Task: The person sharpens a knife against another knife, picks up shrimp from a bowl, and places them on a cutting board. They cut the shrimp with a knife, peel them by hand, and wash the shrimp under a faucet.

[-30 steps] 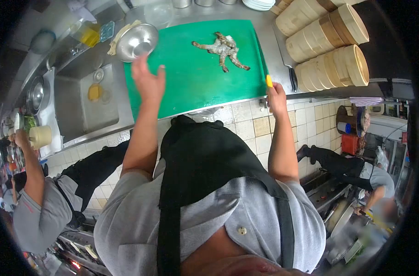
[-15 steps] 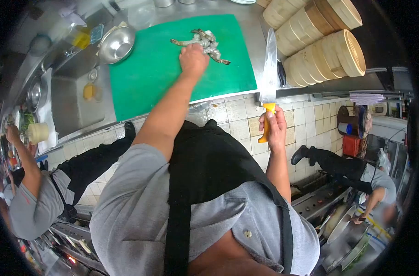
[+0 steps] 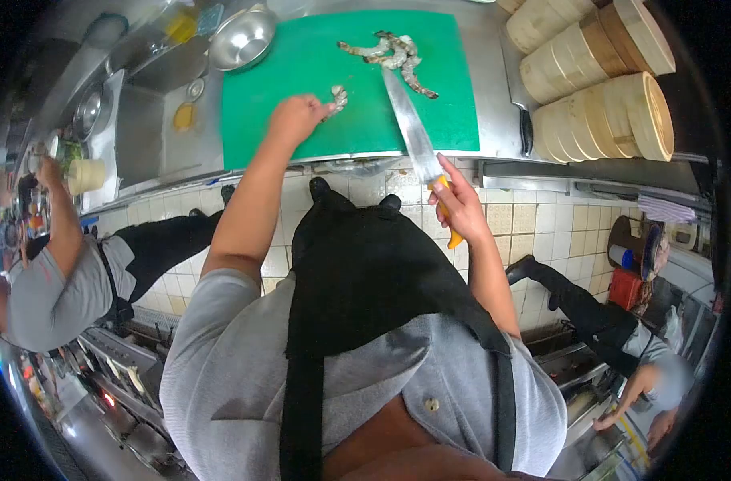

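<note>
My left hand (image 3: 299, 119) is over the green cutting board (image 3: 429, 128), its fingers closed on the tail end of a single shrimp (image 3: 339, 98). My right hand (image 3: 460, 202) grips the yellow handle of a large kitchen knife (image 3: 412, 127) at the board's near edge. The blade slants across the board, its tip close to a small pile of shrimp (image 3: 399, 56) with dark tails.
A steel bowl (image 3: 242, 40) stands at the board's left corner beside the sink (image 3: 153, 120). Bamboo steamers (image 3: 602, 120) are stacked at right, with another black-handled knife (image 3: 526, 132) near them. Co-workers stand at left (image 3: 68, 272) and right (image 3: 598, 313).
My left hand has moved from the pile toward the left, drawing one shrimp away. The knife has swung left, from beside the board to over it. The camera view has shifted slightly.
</note>
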A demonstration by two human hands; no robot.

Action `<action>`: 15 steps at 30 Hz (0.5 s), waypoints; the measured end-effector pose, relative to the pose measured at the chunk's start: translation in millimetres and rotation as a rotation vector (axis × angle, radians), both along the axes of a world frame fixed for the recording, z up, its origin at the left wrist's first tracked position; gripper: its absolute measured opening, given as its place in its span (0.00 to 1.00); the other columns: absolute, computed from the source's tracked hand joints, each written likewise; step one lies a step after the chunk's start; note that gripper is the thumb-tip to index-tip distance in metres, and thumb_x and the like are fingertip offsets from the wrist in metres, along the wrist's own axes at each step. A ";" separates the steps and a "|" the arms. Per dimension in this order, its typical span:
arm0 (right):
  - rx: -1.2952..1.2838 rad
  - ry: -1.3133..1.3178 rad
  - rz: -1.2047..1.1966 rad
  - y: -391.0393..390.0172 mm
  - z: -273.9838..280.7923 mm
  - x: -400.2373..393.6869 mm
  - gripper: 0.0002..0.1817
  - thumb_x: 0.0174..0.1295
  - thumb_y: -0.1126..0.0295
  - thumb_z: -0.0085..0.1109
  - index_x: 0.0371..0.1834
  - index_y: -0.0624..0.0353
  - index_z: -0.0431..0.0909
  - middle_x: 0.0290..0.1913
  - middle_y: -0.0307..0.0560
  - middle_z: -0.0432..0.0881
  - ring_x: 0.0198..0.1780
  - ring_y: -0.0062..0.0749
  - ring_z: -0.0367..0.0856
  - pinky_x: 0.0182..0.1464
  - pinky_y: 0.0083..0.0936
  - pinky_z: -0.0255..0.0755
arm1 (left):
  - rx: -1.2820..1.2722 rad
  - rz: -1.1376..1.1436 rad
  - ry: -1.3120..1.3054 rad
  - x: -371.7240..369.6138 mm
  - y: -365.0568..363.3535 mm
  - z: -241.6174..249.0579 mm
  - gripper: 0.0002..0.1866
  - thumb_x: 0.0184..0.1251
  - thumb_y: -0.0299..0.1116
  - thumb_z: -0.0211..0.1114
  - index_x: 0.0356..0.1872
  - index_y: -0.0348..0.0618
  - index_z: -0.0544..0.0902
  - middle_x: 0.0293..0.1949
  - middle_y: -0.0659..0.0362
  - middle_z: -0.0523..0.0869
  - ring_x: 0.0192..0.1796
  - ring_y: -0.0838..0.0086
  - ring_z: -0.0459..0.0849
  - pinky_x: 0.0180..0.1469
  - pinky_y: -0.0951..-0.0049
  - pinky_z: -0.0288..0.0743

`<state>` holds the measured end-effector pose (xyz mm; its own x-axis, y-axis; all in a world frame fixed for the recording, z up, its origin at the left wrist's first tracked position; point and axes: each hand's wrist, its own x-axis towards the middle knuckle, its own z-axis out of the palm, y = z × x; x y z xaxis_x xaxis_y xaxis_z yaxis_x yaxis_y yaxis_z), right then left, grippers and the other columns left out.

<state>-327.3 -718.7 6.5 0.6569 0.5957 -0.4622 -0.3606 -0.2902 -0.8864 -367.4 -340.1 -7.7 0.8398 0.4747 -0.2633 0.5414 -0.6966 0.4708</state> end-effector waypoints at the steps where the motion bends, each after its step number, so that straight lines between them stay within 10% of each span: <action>1: -0.020 -0.003 0.051 6.2 0.3 0.3 0.32 0.78 0.65 0.55 0.83 0.42 0.60 0.32 0.38 0.79 0.20 0.17 0.70 0.21 0.18 0.68 | -0.004 -0.018 -0.013 7.8 2.2 -6.5 0.25 0.60 0.59 0.73 0.35 0.44 0.88 0.34 0.50 0.90 0.37 0.57 0.88 0.44 0.57 0.80; 15: -0.066 0.071 0.140 15.7 -24.0 -4.0 0.31 0.79 0.66 0.55 0.84 0.37 0.61 0.31 0.36 0.77 0.18 0.16 0.69 0.19 0.18 0.66 | -0.147 0.021 -0.102 56.5 8.7 -42.3 0.20 0.53 0.42 0.84 0.41 0.39 0.92 0.34 0.53 0.93 0.33 0.70 0.91 0.41 0.67 0.84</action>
